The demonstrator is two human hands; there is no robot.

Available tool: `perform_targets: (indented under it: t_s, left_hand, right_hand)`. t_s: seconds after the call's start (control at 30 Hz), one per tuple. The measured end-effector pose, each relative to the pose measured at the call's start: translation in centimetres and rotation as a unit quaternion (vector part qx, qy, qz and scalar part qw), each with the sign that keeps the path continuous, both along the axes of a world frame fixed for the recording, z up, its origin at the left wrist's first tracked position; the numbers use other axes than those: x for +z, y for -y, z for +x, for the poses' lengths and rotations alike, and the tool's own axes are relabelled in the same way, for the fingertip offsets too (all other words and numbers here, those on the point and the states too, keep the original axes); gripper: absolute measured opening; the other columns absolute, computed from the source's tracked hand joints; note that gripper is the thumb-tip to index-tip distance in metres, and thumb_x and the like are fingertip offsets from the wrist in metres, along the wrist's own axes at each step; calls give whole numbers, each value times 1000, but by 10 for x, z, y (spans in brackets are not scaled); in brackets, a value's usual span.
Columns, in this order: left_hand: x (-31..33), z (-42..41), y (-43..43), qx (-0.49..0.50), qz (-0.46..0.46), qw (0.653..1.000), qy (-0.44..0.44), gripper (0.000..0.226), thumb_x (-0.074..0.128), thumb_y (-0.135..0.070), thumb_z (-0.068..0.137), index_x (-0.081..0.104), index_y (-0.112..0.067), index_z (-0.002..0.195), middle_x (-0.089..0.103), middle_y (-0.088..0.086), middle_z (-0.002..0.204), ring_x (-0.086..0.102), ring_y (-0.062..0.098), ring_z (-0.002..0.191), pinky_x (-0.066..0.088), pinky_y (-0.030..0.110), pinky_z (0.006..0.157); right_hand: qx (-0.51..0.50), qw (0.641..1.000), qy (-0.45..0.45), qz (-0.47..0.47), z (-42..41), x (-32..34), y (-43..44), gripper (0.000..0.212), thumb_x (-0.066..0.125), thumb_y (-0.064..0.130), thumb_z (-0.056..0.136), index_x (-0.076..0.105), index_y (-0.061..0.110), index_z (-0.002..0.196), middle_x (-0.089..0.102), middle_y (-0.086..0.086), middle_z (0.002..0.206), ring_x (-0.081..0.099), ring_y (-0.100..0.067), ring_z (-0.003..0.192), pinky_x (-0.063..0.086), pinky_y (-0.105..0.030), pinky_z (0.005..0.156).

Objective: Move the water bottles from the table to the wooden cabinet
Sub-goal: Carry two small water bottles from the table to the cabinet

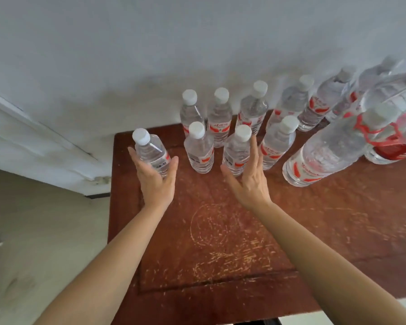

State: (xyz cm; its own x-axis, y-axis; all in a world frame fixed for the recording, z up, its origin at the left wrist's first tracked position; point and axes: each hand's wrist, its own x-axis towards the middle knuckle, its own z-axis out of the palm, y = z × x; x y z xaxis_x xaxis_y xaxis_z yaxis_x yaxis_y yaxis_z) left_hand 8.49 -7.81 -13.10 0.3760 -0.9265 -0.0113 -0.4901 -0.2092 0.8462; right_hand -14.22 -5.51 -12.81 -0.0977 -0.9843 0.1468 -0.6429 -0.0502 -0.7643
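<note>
Several clear water bottles with white caps and red labels stand on a scratched reddish wooden surface (220, 242), lined up against the white wall. My left hand (156, 181) wraps around the lower part of the leftmost bottle (150, 152), near the left edge. My right hand (250, 179) is open, fingers spread, its palm close beside a front-row bottle (236, 150) without closing on it. Another front-row bottle (198, 148) stands between the two hands.
A large bottle (326, 151) with a red handle stands at the right, with another big one (399, 127) behind it. A white door frame (45, 141) and beige floor (33, 242) lie to the left of the surface's edge.
</note>
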Motion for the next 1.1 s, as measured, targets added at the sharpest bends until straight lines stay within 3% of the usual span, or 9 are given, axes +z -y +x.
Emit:
perform_targets:
  t_s: [0.1,0.2,0.27,0.37,0.5,0.63,0.7,0.9,1.1]
  left_hand:
    - [-16,1,10,10,-43,999,0,108,65,-61,88,-8,-23,157,21,9,165,38,25,145,38,42,115]
    - [-29,1,13,6,-70,997,-4,95,68,-37,95,1,-5,155,31,3,154,49,5,123,38,7,99]
    - [-34,4,11,-16,-74,997,-6,88,66,-33,96,7,1,151,36,10,152,52,9,120,35,-3,91]
    - [-36,19,5,-59,-74,996,2,87,61,-44,97,8,-2,151,41,20,149,60,28,119,36,-4,89]
    - [-33,34,-13,-107,-68,991,37,84,55,-51,98,9,-4,149,46,20,144,63,29,114,38,-3,87]
    - [-33,41,-49,-113,-62,989,67,81,59,-48,98,10,-10,150,47,16,144,64,24,114,56,23,89]
    - [-28,39,-69,-95,-54,992,59,79,61,-43,97,12,-9,150,48,13,143,64,20,113,58,27,86]
    - [2,19,-142,-10,14,999,43,74,68,-39,92,24,-16,147,53,-10,124,59,-11,86,43,-1,71]
    - [18,5,-241,126,101,986,44,69,83,-33,77,44,-22,133,65,-8,104,69,13,89,51,24,74]
  right_hand:
    - [-55,997,4,-57,7,-17,8,95,73,32,95,0,27,157,21,-17,163,23,-28,151,33,-37,109]
    - [-105,990,3,-99,17,-34,17,95,78,21,92,6,16,153,17,-9,158,19,-19,150,24,-25,116]
    - [-125,985,2,-119,23,-38,20,92,78,16,91,10,13,152,16,-10,157,22,-25,150,19,-14,119]
    - [-139,985,28,-103,32,-34,16,92,76,14,92,6,15,152,18,-9,155,22,-27,148,16,-7,116]
    - [-147,986,37,-69,40,-28,0,90,73,19,95,5,27,152,23,-9,158,29,-34,147,34,-34,111]
    - [-120,991,36,-50,45,-22,-27,89,74,19,93,8,32,151,29,-28,157,39,-44,140,38,-40,102]
    - [-89,994,33,-54,43,-22,-44,92,76,16,92,8,36,150,34,-31,152,45,-48,133,43,-43,97]
    - [11,998,41,-54,28,-16,-98,98,76,15,91,2,36,152,39,-31,147,52,-48,125,54,-51,87]
    - [107,994,31,-24,4,-5,-136,97,70,34,95,-5,55,153,39,-15,148,64,-39,113,55,-45,80]
